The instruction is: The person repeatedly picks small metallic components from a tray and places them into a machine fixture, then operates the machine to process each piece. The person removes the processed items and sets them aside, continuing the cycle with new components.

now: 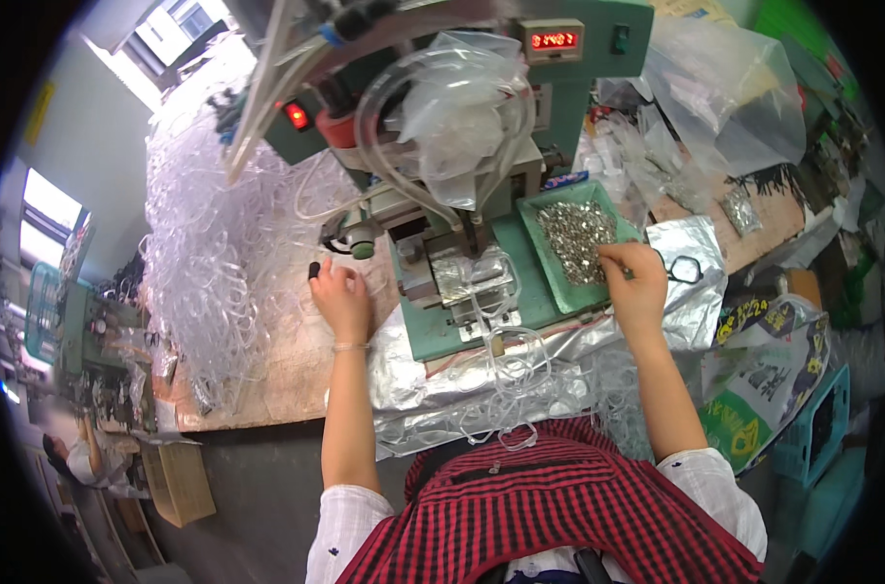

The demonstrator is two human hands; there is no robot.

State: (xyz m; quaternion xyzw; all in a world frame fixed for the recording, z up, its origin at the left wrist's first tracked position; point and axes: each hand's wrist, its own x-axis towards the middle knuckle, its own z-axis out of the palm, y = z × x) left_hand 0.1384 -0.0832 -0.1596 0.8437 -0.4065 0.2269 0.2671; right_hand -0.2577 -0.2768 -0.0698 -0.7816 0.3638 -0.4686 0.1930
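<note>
My right hand (637, 279) is at the right rim of a green tray (562, 297) filled with small shiny metal pieces (577, 238). Its fingertips are pinched together over the pieces; whatever they hold is too small to make out. My left hand (341, 300) is above the wooden tabletop, left of a green bench machine (442, 336). Its fingers are bent but apart, one wearing a black finger cover (314, 270), and I see nothing in them. Clear strap loops (491, 277) lie at the machine's metal fixture (450, 275) and hang toward my lap.
A large heap of clear straps (204, 224) covers the table's left. Scissors (684, 270) lie on silver foil (700, 238) beside the tray. A clear plastic bag (457, 117) hangs on the machine's upper part. A blue crate (820, 428) stands low at right, a cardboard box (178, 484) low at left.
</note>
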